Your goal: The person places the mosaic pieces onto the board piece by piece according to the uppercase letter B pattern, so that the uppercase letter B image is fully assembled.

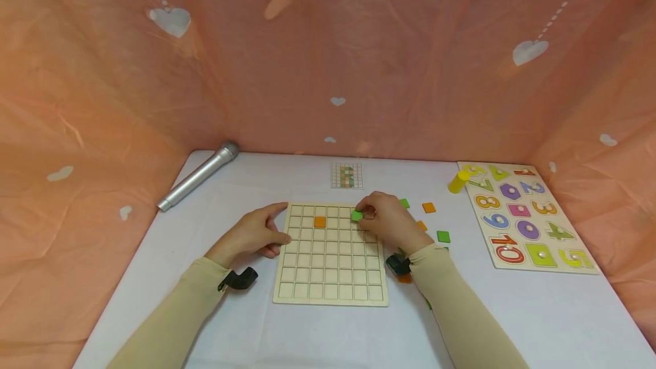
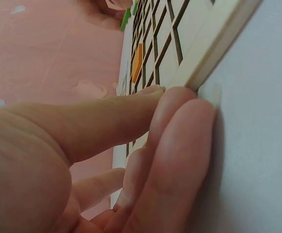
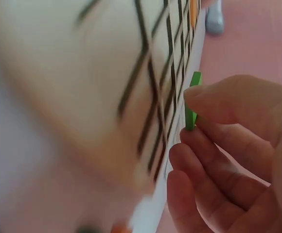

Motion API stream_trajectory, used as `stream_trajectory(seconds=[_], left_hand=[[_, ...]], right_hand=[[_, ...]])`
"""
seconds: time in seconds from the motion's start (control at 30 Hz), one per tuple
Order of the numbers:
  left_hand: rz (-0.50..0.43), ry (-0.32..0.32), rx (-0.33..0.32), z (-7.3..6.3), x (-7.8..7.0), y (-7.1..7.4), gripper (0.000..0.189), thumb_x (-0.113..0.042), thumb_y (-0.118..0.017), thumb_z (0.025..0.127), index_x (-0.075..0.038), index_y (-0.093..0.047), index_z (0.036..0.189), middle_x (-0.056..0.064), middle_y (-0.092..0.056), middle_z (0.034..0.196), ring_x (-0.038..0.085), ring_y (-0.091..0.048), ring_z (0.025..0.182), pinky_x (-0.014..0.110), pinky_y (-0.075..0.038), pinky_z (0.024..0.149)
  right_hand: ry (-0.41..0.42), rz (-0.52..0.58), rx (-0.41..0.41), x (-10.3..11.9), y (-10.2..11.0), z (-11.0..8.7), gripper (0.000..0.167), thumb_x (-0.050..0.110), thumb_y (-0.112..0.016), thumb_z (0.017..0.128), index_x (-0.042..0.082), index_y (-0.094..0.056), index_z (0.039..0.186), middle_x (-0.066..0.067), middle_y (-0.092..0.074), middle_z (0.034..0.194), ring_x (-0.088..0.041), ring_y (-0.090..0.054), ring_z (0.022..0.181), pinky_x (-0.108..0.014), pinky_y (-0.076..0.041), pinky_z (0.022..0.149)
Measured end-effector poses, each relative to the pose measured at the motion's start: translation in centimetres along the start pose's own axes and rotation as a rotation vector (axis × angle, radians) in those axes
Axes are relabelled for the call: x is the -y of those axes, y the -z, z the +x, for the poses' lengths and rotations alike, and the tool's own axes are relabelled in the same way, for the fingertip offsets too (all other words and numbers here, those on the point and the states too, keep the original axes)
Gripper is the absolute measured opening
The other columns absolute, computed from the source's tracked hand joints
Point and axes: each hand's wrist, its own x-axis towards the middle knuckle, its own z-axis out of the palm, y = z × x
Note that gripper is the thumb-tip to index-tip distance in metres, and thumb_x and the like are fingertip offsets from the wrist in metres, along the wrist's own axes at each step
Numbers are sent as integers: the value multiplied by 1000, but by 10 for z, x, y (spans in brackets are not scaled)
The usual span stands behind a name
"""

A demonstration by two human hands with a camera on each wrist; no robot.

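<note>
A light wooden grid board [image 1: 331, 276] lies on the table between the two hands. One orange tile [image 1: 320, 221] sits in a cell of its second row. My left hand [image 1: 256, 231] grips the board's left edge, its index finger reaching to the upper left corner; in the left wrist view the thumb and fingers [image 2: 185, 141] meet at the rim. Over the board's upper right part, my right hand [image 1: 392, 218] pinches a green square tile [image 1: 356, 216] between thumb and fingers. The right wrist view shows this green tile [image 3: 193, 102] tilted on edge, apart from the grid.
Loose green [image 1: 443, 236] and orange tiles [image 1: 429, 207] lie right of the board, some partly hidden by the right arm. Behind the board is a small pattern card [image 1: 347, 176]. A silver microphone [image 1: 200, 176] lies back left; a yellow cylinder [image 1: 458, 182] and number puzzle [image 1: 533, 221] are at right.
</note>
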Motion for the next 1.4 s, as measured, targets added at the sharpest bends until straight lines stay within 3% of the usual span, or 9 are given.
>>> stream_trajectory(seconds=[0.17,0.5,1.17,1.4], left_hand=[[-9,0,0,0,2,0,94,-12,-86,93,-13,-32,170,12,-65,89,16,-72,66,29,-66,62],[-33,-1,4,2,4,1,95,-12,-86,92,-15,-33,170,13,-64,91,17,-73,67,30,-66,63],[-20,5,10,4,4,2,94,-11,-86,93,-16,-32,171,14,-65,92,19,-74,68,32,-67,64],[-16,8,16,4,4,3,95,-11,-86,93,-15,-31,171,14,-64,92,18,-74,68,31,-67,64]], right_hand=[[32,14,49,15,-16,9,24,16,-80,94,13,-80,118,1,-72,114,-19,-67,104,-40,-60,96],[67,-58,64,33,-28,18,23,12,-80,94,13,-81,117,0,-72,111,-18,-66,98,-39,-61,94],[85,-77,81,37,-31,18,25,12,-79,95,12,-82,120,-1,-71,114,-19,-67,101,-40,-61,96],[98,-48,71,33,-21,11,27,14,-77,98,11,-80,124,-2,-71,117,-22,-70,107,-43,-62,97]])
